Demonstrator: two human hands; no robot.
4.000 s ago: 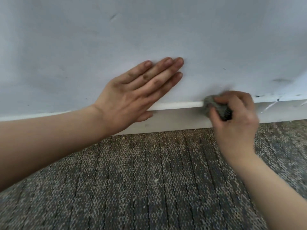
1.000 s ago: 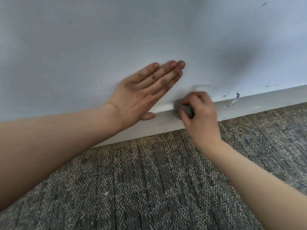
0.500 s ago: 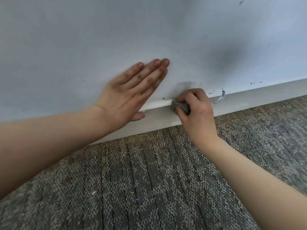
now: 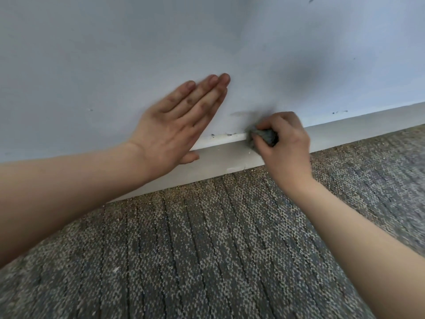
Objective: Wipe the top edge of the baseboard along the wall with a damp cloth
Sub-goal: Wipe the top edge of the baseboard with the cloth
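Head view: right hand (image 4: 286, 143) bunches the grey cloth (image 4: 263, 136) onto the baseboard (image 4: 358, 128) top edge, mid-wipe, left hand (image 4: 177, 127) flat on the wall (image 4: 115, 54); next, I'd say, slide toward those dark specks (image 4: 226, 134).

No text, label, brand, number or sign can be read. The wall (image 4: 115, 54) shows only dark scuffs and specks, none of them forming letters. The baseboard (image 4: 345, 132), the grey cloth (image 4: 264, 135) and the carpet (image 4: 207, 249) carry no legible marking.
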